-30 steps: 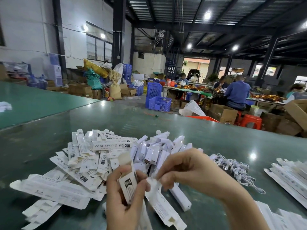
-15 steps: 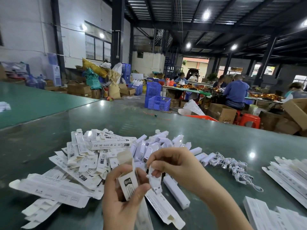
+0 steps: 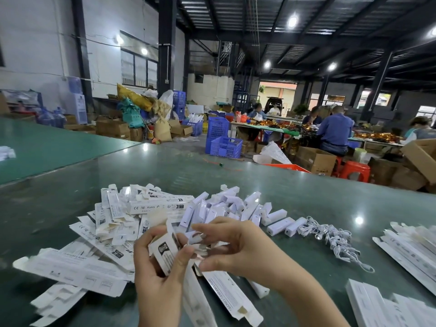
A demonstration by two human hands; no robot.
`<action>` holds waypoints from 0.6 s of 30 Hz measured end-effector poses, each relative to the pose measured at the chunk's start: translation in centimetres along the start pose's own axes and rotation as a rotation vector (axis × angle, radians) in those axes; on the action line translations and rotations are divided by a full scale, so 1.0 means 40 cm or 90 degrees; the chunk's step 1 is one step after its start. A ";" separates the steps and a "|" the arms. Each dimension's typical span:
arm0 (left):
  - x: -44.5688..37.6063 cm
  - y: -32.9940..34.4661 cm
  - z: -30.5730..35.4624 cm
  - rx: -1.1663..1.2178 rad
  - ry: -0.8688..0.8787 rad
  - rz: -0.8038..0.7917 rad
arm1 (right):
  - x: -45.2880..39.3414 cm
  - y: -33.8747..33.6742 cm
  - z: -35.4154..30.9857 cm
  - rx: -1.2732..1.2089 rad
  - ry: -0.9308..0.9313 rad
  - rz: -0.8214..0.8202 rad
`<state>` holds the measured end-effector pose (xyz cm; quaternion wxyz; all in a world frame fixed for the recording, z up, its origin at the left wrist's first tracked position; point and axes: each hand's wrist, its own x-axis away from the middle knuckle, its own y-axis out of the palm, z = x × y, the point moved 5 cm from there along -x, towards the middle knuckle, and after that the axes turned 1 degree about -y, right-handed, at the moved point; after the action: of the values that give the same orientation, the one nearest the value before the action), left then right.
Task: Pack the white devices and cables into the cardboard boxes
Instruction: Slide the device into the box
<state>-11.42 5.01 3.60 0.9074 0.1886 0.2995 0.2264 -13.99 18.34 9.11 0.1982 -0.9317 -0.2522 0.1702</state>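
Now, flat boxes (image 3: 77, 267): heaped at my left, within reach for the next pick.
Left hand (image 3: 160, 274): I grip one box (image 3: 165, 252) upright, mouth toward my right, to take its load.
Right hand (image 3: 236, 246): fingertips pinch something small and white at that mouth; what it is, I cannot tell.
Devices (image 3: 226, 208): piled just behind my hands.
Cables (image 3: 335, 239): bundled further right, apart so nothing tangles.

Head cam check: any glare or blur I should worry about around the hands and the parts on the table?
Head view: ceiling lamps leave small glare spots on the green table, none on the piles. The right hand fingertips and the small box in the left hand are slightly motion-blurred. Wide-angle lens bends the table edge; the white devices and cables read clearly.
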 end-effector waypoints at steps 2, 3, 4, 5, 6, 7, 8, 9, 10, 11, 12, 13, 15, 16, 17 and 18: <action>-0.003 0.000 -0.004 0.000 -0.003 -0.010 | -0.002 -0.010 0.003 0.028 -0.016 0.036; -0.004 0.001 -0.004 0.001 -0.003 -0.013 | -0.003 -0.014 0.002 0.029 -0.027 0.056; -0.005 0.003 -0.002 0.001 -0.003 -0.015 | -0.002 -0.014 0.001 0.027 -0.035 0.068; -0.006 0.004 -0.002 0.000 -0.004 -0.016 | -0.002 -0.013 0.001 0.029 -0.045 0.074; -0.007 0.005 -0.001 -0.002 -0.003 -0.018 | -0.001 -0.012 -0.002 0.040 -0.055 0.078; -0.008 0.006 -0.001 -0.003 -0.001 -0.022 | -0.001 -0.011 -0.007 0.057 -0.064 0.082; -0.009 0.007 -0.002 -0.003 0.000 -0.031 | 0.000 -0.012 -0.013 0.080 -0.071 0.089; -0.010 0.009 -0.005 -0.001 -0.004 -0.048 | 0.002 -0.017 -0.021 0.106 -0.080 0.107; -0.010 0.012 -0.012 -0.002 -0.015 -0.068 | 0.005 -0.027 -0.032 0.127 -0.091 0.137; -0.009 0.014 -0.019 -0.007 -0.026 -0.090 | 0.011 -0.042 -0.043 0.133 -0.105 0.175; -0.005 0.016 -0.024 -0.014 -0.033 -0.112 | 0.020 -0.057 -0.058 0.116 -0.125 0.214; 0.000 0.018 -0.027 -0.019 -0.032 -0.138 | 0.031 -0.068 -0.077 0.092 -0.153 0.243; 0.016 0.031 -0.022 -0.027 -0.009 -0.213 | 0.056 -0.070 -0.120 0.095 -0.236 0.266; 0.025 0.039 -0.018 -0.035 0.010 -0.249 | 0.065 -0.060 -0.141 0.129 -0.277 0.261; 0.034 0.044 -0.018 -0.048 0.026 -0.271 | 0.070 -0.044 -0.156 0.174 -0.305 0.246; 0.041 0.046 -0.022 -0.063 0.037 -0.278 | 0.071 -0.027 -0.165 0.224 -0.316 0.227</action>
<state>-11.34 7.57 3.09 0.9341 0.0683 0.3475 0.0441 -9.37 18.86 14.69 0.2553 -0.8428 -0.0928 0.4646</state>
